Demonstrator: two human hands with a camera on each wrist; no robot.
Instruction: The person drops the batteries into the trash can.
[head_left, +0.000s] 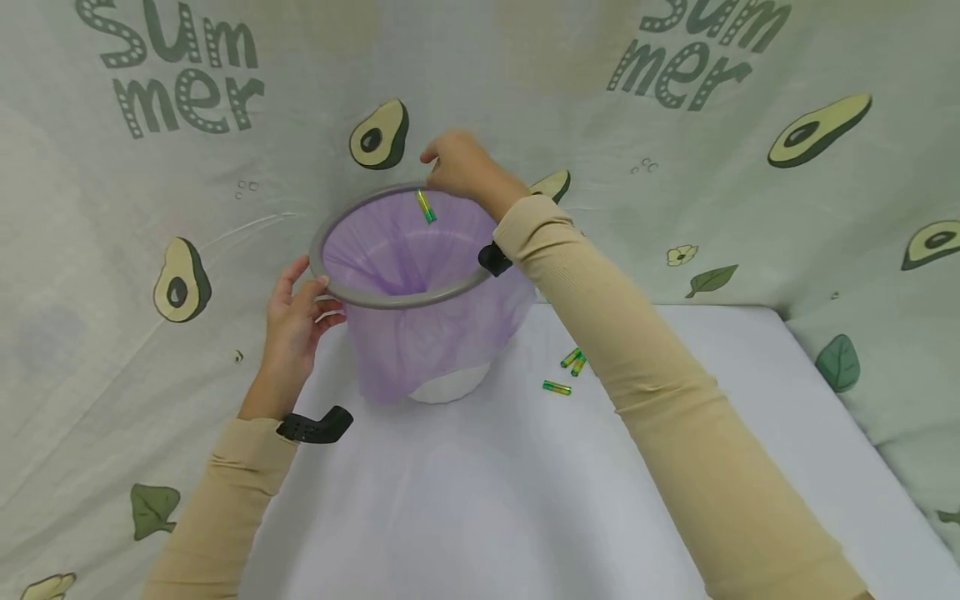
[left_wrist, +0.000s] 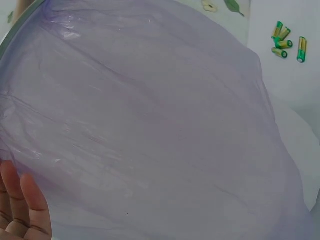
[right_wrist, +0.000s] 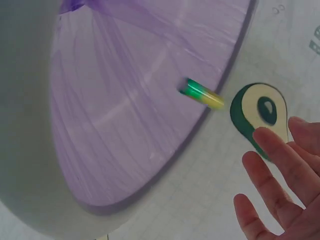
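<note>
A trash bin [head_left: 450,385] with a grey rim stands on the table, lined with a purple plastic bag [head_left: 420,350]. My left hand [head_left: 294,329] holds the rim at its left side with thumb and forefinger, the other fingers spread beside the bag. Above the bin's far rim is my right hand [head_left: 468,171]; in the right wrist view its fingers [right_wrist: 272,155] are spread and hold nothing. A green and yellow battery [head_left: 426,206] is in the air over the bin's mouth, apart from the hand and blurred in the right wrist view [right_wrist: 201,93].
Several more green and yellow batteries [head_left: 557,387] lie on the white table [head_left: 480,500], right of the bin and partly hidden by the right sleeve in the head view. A cloth [head_left: 300,100] printed with avocados hangs behind the table.
</note>
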